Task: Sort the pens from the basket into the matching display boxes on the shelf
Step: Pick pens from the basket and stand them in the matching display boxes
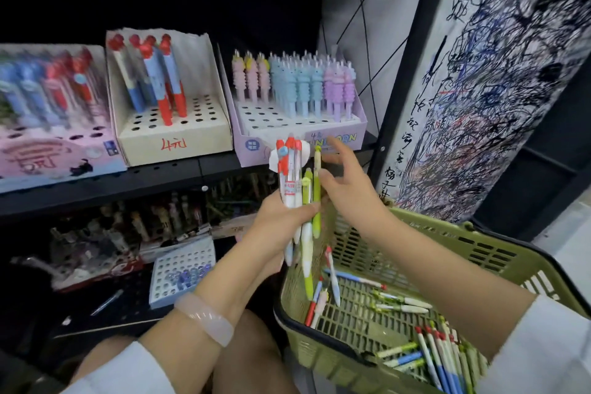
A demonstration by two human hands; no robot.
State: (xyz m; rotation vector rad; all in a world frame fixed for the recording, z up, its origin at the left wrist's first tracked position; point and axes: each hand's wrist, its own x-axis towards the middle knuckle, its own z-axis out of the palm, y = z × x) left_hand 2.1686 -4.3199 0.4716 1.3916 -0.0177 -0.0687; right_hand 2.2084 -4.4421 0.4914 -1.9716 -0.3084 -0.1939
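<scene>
1. Several pens are bunched upright in the left hand (pixel 281 217), which curls round their middles just in front of the purple unicorn box (pixel 300 134); the bundle (pixel 295 189) mixes red-capped white pens with lime-green ones.
2. Right hand (pixel 343 185) sits just right of the bundle, fingers loosely spread, thumb and a fingertip touching one green pen (pixel 316 189) near its top. It looks to be picking that pen out, though a firm pinch cannot be confirmed.
3. Many more pens lie loose on the floor of the green basket (pixel 479 253), below and right of the bundle: red-and-blue ones, green-and-white ones, none sorted yet.
4. On the shelf, left of the unicorn box, stands a cream box (pixel 174 137) holding a few red-and-blue pens with many free holes; further left is a pink box (pixel 57 160), blurred.
5. Handling, as a judgement: these pens are light, stiff and smooth plastic, so a bunch can slip or fan out if the left grip loosens. The novelty toppers look bulky and perhaps fragile; take each pen by the plain barrel below the topper, draw it straight up out of the bundle, then lower it tip first into a hole.
6. No box in view plainly matches the green pens.
</scene>
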